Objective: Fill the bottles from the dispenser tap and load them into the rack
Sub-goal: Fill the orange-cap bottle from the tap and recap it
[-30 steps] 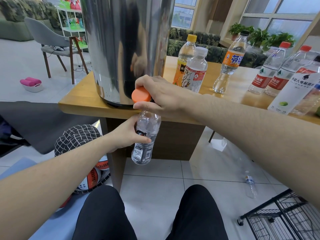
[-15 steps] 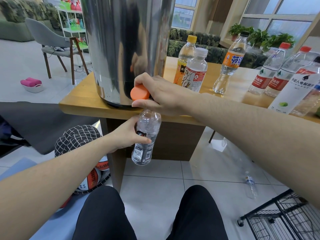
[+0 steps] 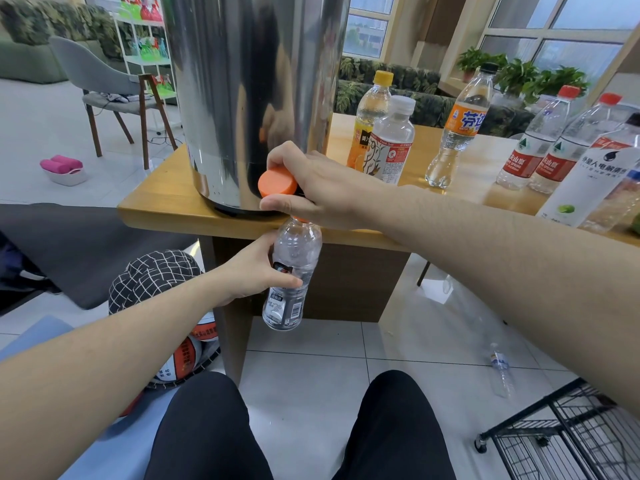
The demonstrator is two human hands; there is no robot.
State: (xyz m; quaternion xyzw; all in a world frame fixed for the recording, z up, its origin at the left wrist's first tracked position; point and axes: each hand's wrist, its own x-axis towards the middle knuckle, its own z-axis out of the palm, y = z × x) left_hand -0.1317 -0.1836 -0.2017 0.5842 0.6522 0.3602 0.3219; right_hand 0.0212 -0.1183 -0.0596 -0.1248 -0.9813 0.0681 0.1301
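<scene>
A tall steel dispenser (image 3: 249,98) stands on the wooden table's (image 3: 162,202) near left corner. My right hand (image 3: 311,185) is curled over its tap, which is hidden, and holds an orange cap (image 3: 277,183) between thumb and fingers. Directly below, my left hand (image 3: 256,268) grips a clear plastic bottle (image 3: 292,275) with a grey label, its open mouth up under my right hand. Several more bottles (image 3: 391,140) stand on the table to the right. A black wire rack (image 3: 568,441) sits on the floor at the lower right.
One bottle (image 3: 500,368) lies on the tiled floor near the rack. A basketball (image 3: 187,355) under a checked cap (image 3: 156,275) rests left of the table leg. A grey chair (image 3: 104,84) and shelves stand behind. My knees fill the bottom middle.
Almost nothing has moved. My right hand with the orange cap has shifted slightly left on the tap; my left hand keeps the bottle under it.
</scene>
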